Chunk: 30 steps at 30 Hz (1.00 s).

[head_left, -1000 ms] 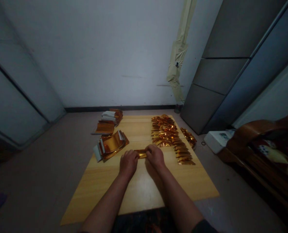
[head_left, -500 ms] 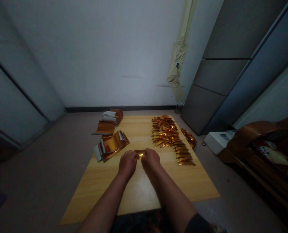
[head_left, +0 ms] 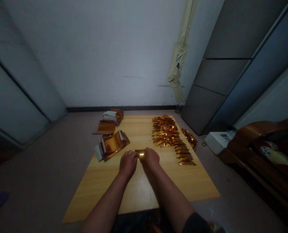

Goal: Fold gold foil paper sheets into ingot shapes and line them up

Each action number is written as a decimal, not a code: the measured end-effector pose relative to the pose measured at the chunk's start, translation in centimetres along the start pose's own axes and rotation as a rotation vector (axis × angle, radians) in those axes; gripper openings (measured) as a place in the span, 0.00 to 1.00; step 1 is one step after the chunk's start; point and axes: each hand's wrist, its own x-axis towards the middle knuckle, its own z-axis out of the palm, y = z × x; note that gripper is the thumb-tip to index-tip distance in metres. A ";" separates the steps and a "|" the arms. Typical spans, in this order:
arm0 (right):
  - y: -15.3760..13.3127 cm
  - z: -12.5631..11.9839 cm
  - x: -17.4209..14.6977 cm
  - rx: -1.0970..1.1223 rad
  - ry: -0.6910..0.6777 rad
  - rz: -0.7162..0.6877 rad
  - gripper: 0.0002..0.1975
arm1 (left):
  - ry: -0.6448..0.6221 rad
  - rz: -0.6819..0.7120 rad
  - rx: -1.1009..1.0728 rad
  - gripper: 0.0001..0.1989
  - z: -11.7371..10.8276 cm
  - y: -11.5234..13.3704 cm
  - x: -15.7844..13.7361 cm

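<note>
A shiny gold foil paper point(head_left: 141, 154) spans the gap between my hands, just above the middle of the wooden table. My left hand point(head_left: 128, 162) is closed on its left end, and my right hand point(head_left: 151, 158) grips the right end. Only a short strip of the paper shows; the rest is covered by my fingers. Left of my hands lies a curved stack of gold foil sheets point(head_left: 113, 144) with whitish backs. Rows of folded gold foil pieces point(head_left: 165, 131) overlap one another at the right side of the table.
The wooden table point(head_left: 105, 191) stands near a white wall. More foil sheets point(head_left: 106, 127) lie at its far left edge. Further folded foil point(head_left: 189, 138) sits beyond the right edge. A grey refrigerator point(head_left: 214, 74), a white box point(head_left: 219, 141) and a carved wooden seat point(head_left: 250, 152) are on the right.
Both hands keep hold of the foil paper in nearly the same spot. The bright reflection on the strip has shifted slightly; the view has moved a little.
</note>
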 end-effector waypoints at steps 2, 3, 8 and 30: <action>0.3 -0.2 0.1 0.009 -0.018 -0.004 0.14 | -0.002 0.003 0.001 0.11 0.0 -0.1 0.0; 0.5 -0.3 0.2 0.017 -0.024 -0.002 0.13 | -0.001 0.005 0.003 0.11 0.1 -0.1 0.0; 1.3 -0.6 0.2 0.059 -0.016 0.002 0.11 | 0.004 0.009 -0.003 0.11 0.3 -0.4 0.0; 4.9 -3.0 -0.5 0.154 0.114 0.099 0.09 | 0.009 0.001 -0.044 0.11 0.0 0.0 -0.1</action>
